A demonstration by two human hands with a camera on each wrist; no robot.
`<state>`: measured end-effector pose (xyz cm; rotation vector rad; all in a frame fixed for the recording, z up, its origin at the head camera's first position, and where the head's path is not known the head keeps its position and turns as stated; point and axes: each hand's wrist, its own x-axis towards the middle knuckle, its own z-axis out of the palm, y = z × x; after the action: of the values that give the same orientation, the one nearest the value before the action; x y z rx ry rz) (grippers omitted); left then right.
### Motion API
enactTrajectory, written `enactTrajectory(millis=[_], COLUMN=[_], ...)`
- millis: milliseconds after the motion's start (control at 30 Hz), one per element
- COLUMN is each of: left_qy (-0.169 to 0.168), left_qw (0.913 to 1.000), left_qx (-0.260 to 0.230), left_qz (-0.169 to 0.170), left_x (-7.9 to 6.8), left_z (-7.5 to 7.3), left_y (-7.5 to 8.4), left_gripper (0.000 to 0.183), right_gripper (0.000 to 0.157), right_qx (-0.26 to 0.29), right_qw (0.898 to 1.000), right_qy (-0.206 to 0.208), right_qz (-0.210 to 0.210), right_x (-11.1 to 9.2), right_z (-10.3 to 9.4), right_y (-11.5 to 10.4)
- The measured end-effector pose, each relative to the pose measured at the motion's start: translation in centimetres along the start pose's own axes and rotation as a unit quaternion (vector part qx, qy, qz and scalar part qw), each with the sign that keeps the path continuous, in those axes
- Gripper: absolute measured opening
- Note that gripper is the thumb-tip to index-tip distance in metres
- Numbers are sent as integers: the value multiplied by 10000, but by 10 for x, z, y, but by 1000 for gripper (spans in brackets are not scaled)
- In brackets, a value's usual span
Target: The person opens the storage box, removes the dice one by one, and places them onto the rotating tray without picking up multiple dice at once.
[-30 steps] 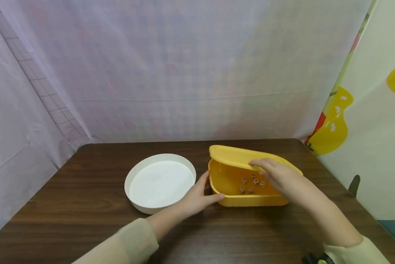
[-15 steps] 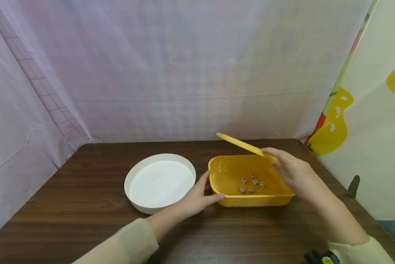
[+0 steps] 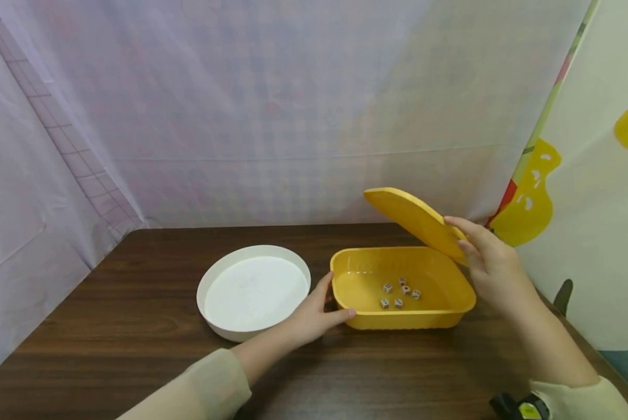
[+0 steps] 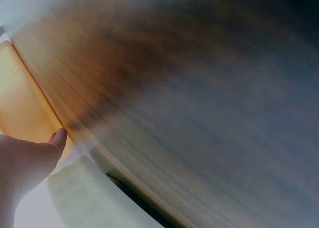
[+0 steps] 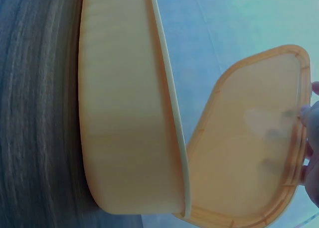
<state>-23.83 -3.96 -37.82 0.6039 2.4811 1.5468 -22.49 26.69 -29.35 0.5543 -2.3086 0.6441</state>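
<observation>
A pale hanging cloth [image 3: 272, 105], soft and creased with a faint check, fills the background, and a lighter printed cloth [image 3: 597, 233] with yellow shapes hangs at the right side. Below them spreads the dark brown tabletop [image 3: 109, 326], its wood-like grain running in fine streaks.

On its right half sits the yellow box [image 3: 408, 321], a smooth, plastic-looking rounded rectangle with a slim projecting rim and a glossy interior. The matching yellow lid [image 3: 413, 213], flat with rounded corners and a raised border, is off the box and steeply tilted above its back right corner; in the right wrist view, finger shadows show through its sheet. Whether its lower end touches the rim, I cannot tell. Just left of the box lies the round white dish [image 3: 253, 289], matte and shallow, with a low wall.

The right hand [image 3: 494, 265] has its grip clamped on the lid's right edge. The left hand [image 3: 314, 315] has its grip closed around the box's left end, thumb over the front rim. Both arms wear pale cuffed sleeves [image 3: 188, 391].

Smallest are six dice [image 3: 399, 304], light cubes with dark markings, loosely scattered on the box floor.
</observation>
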Motion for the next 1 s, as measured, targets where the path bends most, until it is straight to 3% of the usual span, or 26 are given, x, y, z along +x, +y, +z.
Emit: enactTrajectory(millis=[200, 467, 667, 867, 1000], left_qy=[2, -8, -5, 5, -2], left_qw=[10000, 9999, 9999, 9999, 9999], left_qx=[64, 111, 94, 117, 140], left_qz=[56, 56, 48, -37, -96], left_x=[1, 1, 2, 3, 2], left_z=[2, 2, 3, 2, 1], left_y=[-2, -1, -2, -3, -1], left_gripper=[90, 90, 90, 90, 90], right_gripper=[50, 48, 45, 43, 44], right_qx=[110, 115, 206, 61, 10], right_qw=[9989, 9952, 9917, 9872, 9860], right_qy=[451, 925, 960, 1361, 1371], right_qz=[-114, 291, 832, 833, 952], right_x=[2, 1, 0, 0, -1], right_z=[-5, -17, -28, -36, -41], right_y=[12, 20, 23, 30, 35])
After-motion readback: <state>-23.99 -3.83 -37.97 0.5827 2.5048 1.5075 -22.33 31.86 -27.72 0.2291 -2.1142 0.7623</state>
